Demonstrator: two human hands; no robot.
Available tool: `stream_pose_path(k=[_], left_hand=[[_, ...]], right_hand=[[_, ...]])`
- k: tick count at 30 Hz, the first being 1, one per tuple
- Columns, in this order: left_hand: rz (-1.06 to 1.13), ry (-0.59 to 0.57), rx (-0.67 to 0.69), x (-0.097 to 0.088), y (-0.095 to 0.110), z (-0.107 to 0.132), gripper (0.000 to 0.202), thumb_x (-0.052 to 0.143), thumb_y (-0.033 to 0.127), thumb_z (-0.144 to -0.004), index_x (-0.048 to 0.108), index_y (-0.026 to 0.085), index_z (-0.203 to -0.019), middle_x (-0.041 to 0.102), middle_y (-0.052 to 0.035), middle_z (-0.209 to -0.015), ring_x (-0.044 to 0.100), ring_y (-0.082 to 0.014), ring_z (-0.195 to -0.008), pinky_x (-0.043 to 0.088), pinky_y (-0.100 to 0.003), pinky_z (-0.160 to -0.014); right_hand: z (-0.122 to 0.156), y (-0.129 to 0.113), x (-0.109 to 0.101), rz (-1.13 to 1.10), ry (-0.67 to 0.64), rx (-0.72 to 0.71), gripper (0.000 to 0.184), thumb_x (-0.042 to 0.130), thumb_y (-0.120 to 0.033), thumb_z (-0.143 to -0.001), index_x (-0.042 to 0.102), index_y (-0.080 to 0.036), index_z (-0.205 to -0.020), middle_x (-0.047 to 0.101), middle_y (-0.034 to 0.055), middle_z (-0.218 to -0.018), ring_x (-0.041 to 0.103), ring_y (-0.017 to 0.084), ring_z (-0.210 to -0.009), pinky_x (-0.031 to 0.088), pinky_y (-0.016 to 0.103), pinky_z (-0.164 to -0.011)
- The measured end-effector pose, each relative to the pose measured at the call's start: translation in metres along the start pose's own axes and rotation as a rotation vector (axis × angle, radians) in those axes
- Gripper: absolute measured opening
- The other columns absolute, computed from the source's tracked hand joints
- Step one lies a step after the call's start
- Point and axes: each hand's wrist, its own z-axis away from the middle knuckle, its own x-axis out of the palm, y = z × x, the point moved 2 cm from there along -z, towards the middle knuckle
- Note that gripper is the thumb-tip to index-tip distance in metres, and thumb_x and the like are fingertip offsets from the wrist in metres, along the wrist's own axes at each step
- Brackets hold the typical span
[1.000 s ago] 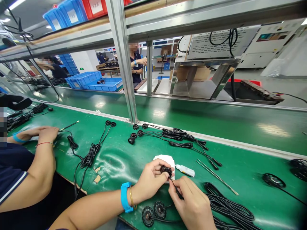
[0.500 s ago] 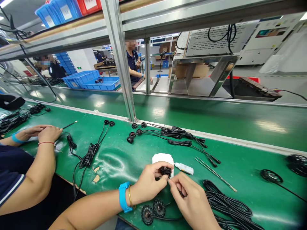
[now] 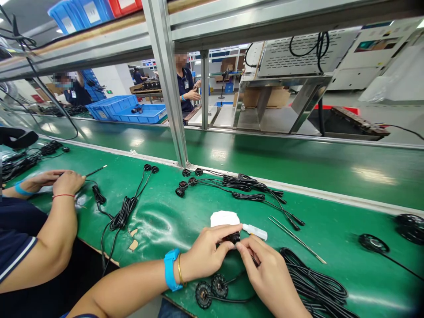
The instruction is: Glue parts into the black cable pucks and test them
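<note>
My left hand (image 3: 212, 249) grips a small round black part (image 3: 233, 237) between thumb and fingers, its underside hidden by them. Right beside it, my right hand (image 3: 265, 263) pinches a black cable (image 3: 255, 259) close to where it meets the part. Behind the fingers lie a white pad (image 3: 224, 218) and a small white bottle (image 3: 255, 232) on its side. Two black spoked discs (image 3: 211, 291) with cables rest on the green bench just below my hands. A coil of black cable (image 3: 314, 274) lies to the right of my right hand.
Thin metal tweezers (image 3: 298, 240) lie on the bench. Several bundled cables (image 3: 245, 183) with round ends stretch along its far side. A co-worker's arms (image 3: 62, 198) work at the left. A metal post (image 3: 167, 84) rises at the bench's back edge. More black discs (image 3: 374, 243) sit at the right.
Both hands have shifted slightly to the right, and my left fingers have turned over the black part, covering more of it. Background people have moved their arms.
</note>
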Motion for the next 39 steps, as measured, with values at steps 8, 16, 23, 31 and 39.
stream_pose_path(k=[8,16,23,31,39], left_hand=[[0.681,-0.029,-0.297,0.005,-0.014,-0.007,0.049,0.072,0.028,-0.085,0.06,0.017,-0.131,0.069,-0.0142,-0.123,0.065,-0.0274,-0.116,0.051,-0.043,-0.103],[0.834,-0.014,-0.286,0.002,-0.017,-0.009,0.044,0.082,0.025,-0.077,0.067,0.018,-0.118,0.066,-0.0093,-0.113,0.067,-0.0202,-0.101,0.054,-0.037,-0.094],[0.759,0.016,-0.361,0.0,-0.017,-0.009,0.053,0.087,0.024,-0.071,0.068,0.017,-0.119,0.071,-0.0102,-0.107,0.069,-0.0183,-0.093,0.054,-0.032,-0.088],[0.863,-0.021,-0.405,0.001,-0.014,-0.009,0.051,0.087,0.022,-0.07,0.067,0.016,-0.117,0.072,-0.0086,-0.1,0.069,-0.0157,-0.087,0.054,-0.03,-0.085],[0.753,0.008,-0.316,-0.001,-0.009,-0.007,0.051,0.085,0.021,-0.072,0.064,0.017,-0.118,0.072,-0.0103,-0.108,0.067,-0.0174,-0.098,0.05,-0.031,-0.091]], right_hand=[[0.003,0.001,-0.006,0.039,0.089,-0.005,0.027,0.051,-0.035,-0.101,0.061,-0.021,-0.081,0.058,-0.0003,-0.07,0.053,0.012,-0.057,0.042,0.023,-0.055],[-0.002,-0.004,-0.023,-0.035,0.122,-0.087,0.007,0.058,-0.025,-0.097,0.063,-0.021,-0.099,0.064,0.0023,-0.084,0.06,0.012,-0.067,0.051,0.022,-0.062],[0.0,-0.011,-0.021,0.02,0.169,-0.14,0.001,0.06,-0.019,-0.094,0.06,-0.02,-0.095,0.062,0.0028,-0.079,0.058,0.013,-0.064,0.049,0.024,-0.061],[0.0,-0.013,-0.021,0.063,0.175,-0.163,0.003,0.059,-0.018,-0.095,0.06,-0.019,-0.097,0.062,0.0035,-0.082,0.06,0.012,-0.068,0.05,0.023,-0.064],[0.005,-0.007,-0.019,0.052,0.154,-0.147,0.004,0.061,-0.02,-0.095,0.06,-0.02,-0.098,0.063,0.0035,-0.083,0.062,0.014,-0.071,0.051,0.024,-0.067]])
